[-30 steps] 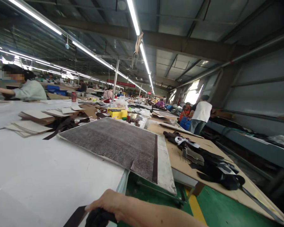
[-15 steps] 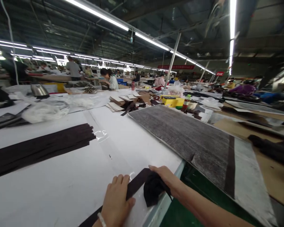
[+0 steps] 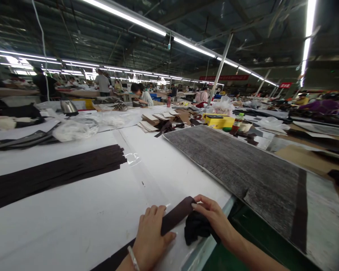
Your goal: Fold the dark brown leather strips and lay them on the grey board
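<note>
A dark brown fabric strip (image 3: 176, 217) runs slantwise over the white table near its front edge. My left hand (image 3: 152, 235) lies on it, fingers extended, thumb spread to the side; part of the strip is hidden underneath. At the strip's far end, my right hand (image 3: 211, 214) pinches the folded end between thumb and fingers. A crumpled black cloth bundle (image 3: 197, 227) hangs under the right palm at the table edge; whether it joins the strip I cannot tell. A stack of similar dark strips (image 3: 59, 175) lies flat on the left.
A grey textured board (image 3: 231, 162) lies to the right, beyond a green gap. Cut pieces (image 3: 151, 122), a yellow box (image 3: 219, 121), a bottle (image 3: 237, 124), plastic bags (image 3: 76, 130) and a metal kettle (image 3: 69, 107) sit farther back. Several people work in the background.
The view has swung slightly left. My right fingers have shifted on the strip's end, which now curls up into the pinch. My left hand stays on the strip.
</note>
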`<state>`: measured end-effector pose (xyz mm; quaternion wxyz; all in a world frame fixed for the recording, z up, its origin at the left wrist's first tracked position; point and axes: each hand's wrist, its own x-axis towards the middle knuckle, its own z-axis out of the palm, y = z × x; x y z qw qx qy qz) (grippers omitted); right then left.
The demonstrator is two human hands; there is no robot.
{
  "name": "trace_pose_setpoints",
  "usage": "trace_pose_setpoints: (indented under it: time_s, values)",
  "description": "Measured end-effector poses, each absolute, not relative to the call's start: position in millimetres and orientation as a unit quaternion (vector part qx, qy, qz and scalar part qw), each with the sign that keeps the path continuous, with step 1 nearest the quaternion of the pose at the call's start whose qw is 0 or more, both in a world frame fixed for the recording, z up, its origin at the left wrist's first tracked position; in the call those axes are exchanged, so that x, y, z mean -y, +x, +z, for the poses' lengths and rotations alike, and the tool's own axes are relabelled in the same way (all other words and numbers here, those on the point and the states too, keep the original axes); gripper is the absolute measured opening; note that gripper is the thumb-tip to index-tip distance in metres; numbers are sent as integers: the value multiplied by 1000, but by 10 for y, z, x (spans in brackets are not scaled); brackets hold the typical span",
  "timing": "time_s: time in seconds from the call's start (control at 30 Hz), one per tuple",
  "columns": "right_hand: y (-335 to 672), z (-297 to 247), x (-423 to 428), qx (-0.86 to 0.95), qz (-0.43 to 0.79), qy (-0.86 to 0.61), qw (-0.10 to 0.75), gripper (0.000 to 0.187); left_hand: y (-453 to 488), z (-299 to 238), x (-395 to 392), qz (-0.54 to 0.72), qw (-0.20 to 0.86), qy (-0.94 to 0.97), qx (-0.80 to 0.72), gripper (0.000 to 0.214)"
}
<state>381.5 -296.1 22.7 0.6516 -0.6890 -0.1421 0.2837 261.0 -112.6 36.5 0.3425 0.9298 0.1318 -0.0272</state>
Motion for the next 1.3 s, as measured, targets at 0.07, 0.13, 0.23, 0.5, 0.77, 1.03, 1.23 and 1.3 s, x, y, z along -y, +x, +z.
trace_pose_setpoints:
  time_s: [0.07,0.13,0.23,0.5,0.77,1.03,1.23,1.3]
  values:
    - [3735,318,3012,217,265,-687,641,33,2645,407,1101,-1,413,902,-125,60]
    - [3667,373,3052,263,257,-693,620,29,2701,457,1091,21,507,856,-103,63]
    - [3608,392,3072,284,271,-697,600,27,2801,517,1129,17,607,792,-55,54]
    - [3772,463,3112,265,192,-770,547,36,2875,500,1233,-48,694,716,-50,20]
    - [3497,859,3031,400,-26,-795,454,27,2841,583,1313,-35,734,676,-59,17]
    - [3556,565,2800,451,-39,-810,372,18,2741,494,1349,-61,864,500,-29,33]
    - [3858,645,2936,393,-88,-844,353,16,2659,527,1242,-82,868,487,-43,52]
    - [3803,752,2948,391,-112,-830,382,16,2668,556,1231,-70,858,506,-51,51]
